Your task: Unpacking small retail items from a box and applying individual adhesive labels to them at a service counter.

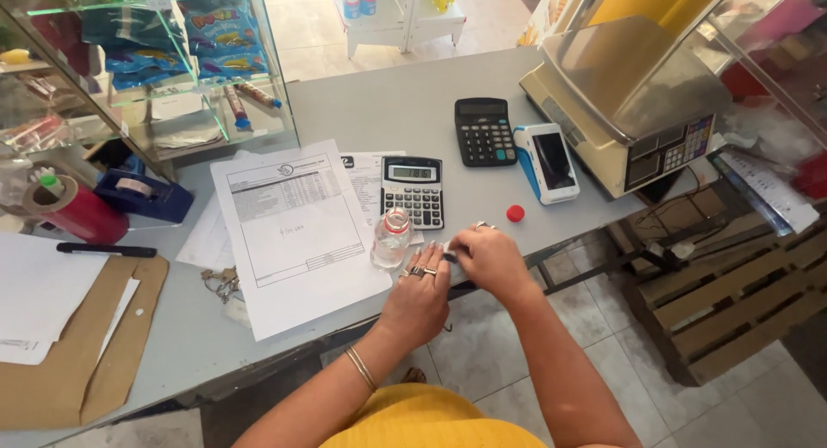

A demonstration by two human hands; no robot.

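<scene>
A grey shop counter point(405, 103) runs across a tiled floor, with a glass display case point(155, 60) of bright snack packets at its far left corner. Standing beside it, I see a person in a yellow top leaning over the near edge. Both hands meet at the counter's front edge. The left hand point(419, 291), wearing rings and a wrist bangle, is curled with fingertips pinched together. The right hand point(488, 252) is curled the same way, and the two pinch a small dark item point(450, 258) between them; it is too small to identify. Just left of the hands stands a small clear bottle point(391, 239), uncapped, on the corner of a printed sheet point(293, 233). A red cap point(515, 213) lies just beyond the right hand. Behind the bottle sits a grey calculator point(413, 191), with a black calculator point(484, 131) and a card reader point(546, 163) further back. A weighing scale point(629, 103) occupies the right end. A tape dispenser point(142, 194) sits at far left.
</scene>
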